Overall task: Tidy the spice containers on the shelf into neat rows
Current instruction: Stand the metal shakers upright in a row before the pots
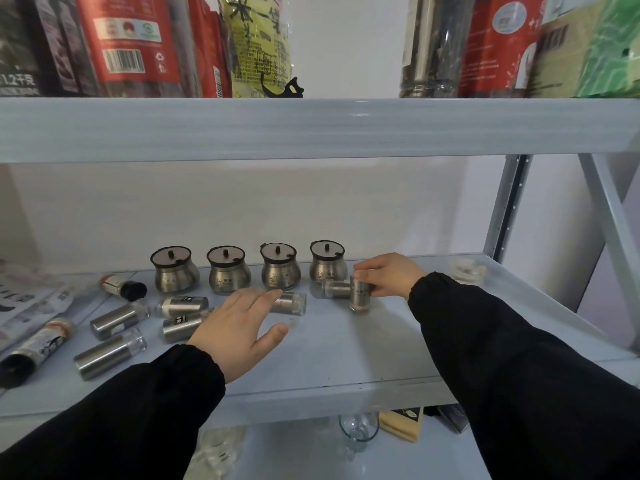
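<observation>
Several round steel spice pots (227,273) with dark lids stand in a row at the back of the pale shelf (329,358). Steel shakers (109,356) lie on their sides at the left. My right hand (388,273) grips an upright steel shaker (360,296) from above, just right of the pots. Another shaker (334,289) lies behind it. My left hand (239,327) hovers with fingers spread, its fingertips over a lying shaker (292,303).
A black-capped bottle (121,287) and a long dark-capped jar (34,348) lie at the left beside printed paper (31,299). A clear glass lid (467,270) sits at the right. Food packets (131,43) fill the upper shelf; a glass (358,429) stands below.
</observation>
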Tool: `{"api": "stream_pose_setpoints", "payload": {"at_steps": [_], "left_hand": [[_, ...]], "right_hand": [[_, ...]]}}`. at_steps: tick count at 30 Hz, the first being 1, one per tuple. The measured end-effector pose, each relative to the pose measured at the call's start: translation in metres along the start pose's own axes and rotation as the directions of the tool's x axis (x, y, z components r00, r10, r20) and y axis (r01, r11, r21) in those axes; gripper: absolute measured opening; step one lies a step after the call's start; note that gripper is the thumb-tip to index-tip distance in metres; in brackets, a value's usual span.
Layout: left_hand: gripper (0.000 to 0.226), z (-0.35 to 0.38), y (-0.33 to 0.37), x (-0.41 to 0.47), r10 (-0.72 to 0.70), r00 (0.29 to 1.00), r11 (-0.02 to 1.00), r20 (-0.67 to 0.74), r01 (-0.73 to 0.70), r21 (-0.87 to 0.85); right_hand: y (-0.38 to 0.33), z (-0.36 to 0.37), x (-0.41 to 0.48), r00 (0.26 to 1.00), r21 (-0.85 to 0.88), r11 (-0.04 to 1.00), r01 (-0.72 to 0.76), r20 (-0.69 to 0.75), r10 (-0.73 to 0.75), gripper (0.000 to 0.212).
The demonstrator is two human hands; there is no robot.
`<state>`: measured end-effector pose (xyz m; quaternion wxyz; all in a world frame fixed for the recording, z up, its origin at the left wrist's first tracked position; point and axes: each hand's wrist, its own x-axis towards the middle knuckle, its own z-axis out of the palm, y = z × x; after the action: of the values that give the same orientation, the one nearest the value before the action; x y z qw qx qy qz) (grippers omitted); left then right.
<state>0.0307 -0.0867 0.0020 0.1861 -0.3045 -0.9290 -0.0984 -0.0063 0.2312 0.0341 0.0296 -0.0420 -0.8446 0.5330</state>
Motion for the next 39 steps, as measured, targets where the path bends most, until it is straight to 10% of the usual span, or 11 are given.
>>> {"api": "stream_pose_setpoints", "payload": {"at_steps": [15,20,25,39], "left_hand": [[0.069,0.005,-0.001,0.001,-0.009,1.0,1.0,-0.003,0.009,-0.013],[0.071,0.003,-0.001,0.001,-0.024,1.0,1.0,-0.005,0.024,-0.013],[0.071,0.002,-0.002,0.002,-0.033,0.999,0.999,-0.014,0.033,-0.004],[0.067,0.006,-0.003,0.002,-0.014,1.0,1.0,-0.01,0.015,0.027]], "right_hand": [[-0.002,0.002,0.005,0.997,-0.026,0.999,0.018,0.077,-0.016,0.039],[0.002,-0.014,0.013,0.958,-0.164,0.98,0.115,-0.242,-0.153,0.04],[0.013,-0.007,0.021,0.99,-0.637,0.758,0.139,0.116,-0.083,0.067],[0.013,-0.005,0.025,0.989,-0.76,0.635,0.137,0.146,-0.039,0.049]]}}
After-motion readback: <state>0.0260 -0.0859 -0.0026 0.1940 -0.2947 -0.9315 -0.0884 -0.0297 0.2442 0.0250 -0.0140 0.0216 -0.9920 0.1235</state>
